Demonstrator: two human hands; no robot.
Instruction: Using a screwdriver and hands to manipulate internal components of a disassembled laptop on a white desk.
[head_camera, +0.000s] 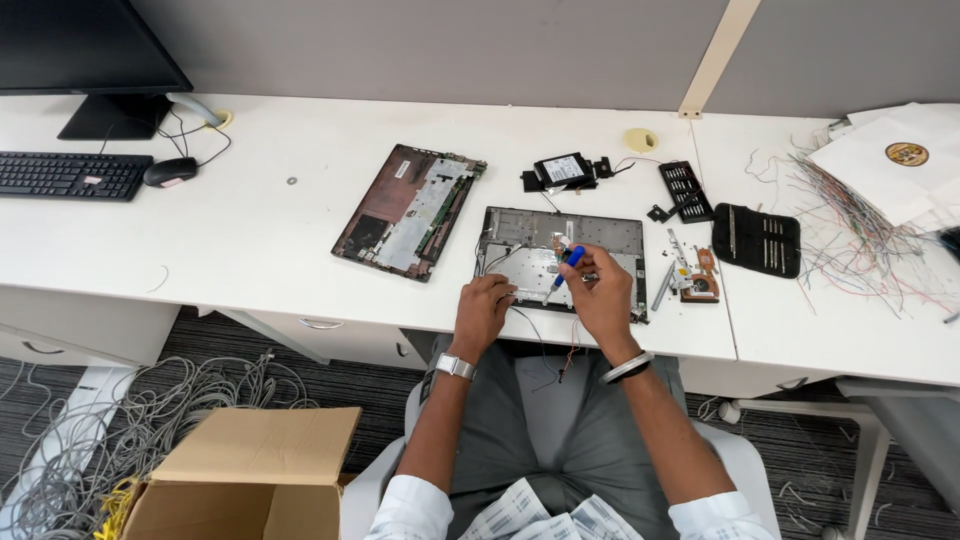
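Note:
An opened laptop base (610, 232) with bare metal and circuit parts lies on the white desk (250, 230) in front of me. My right hand (600, 290) grips a small blue-handled screwdriver (567, 266), its tip pointing down onto the base. My left hand (483, 310) rests on the base's near left edge, fingers curled against it and pressing down. Thin wires hang from the base over the desk edge toward my lap.
A removed laptop cover (410, 210) lies to the left. Behind are a black drive (563, 170), a bit holder (686, 190), a black tool pouch (757, 239) and a fan with heat pipe (692, 275). Loose wires (850, 230), keyboard (70, 175), mouse (170, 172), cardboard box (250, 480).

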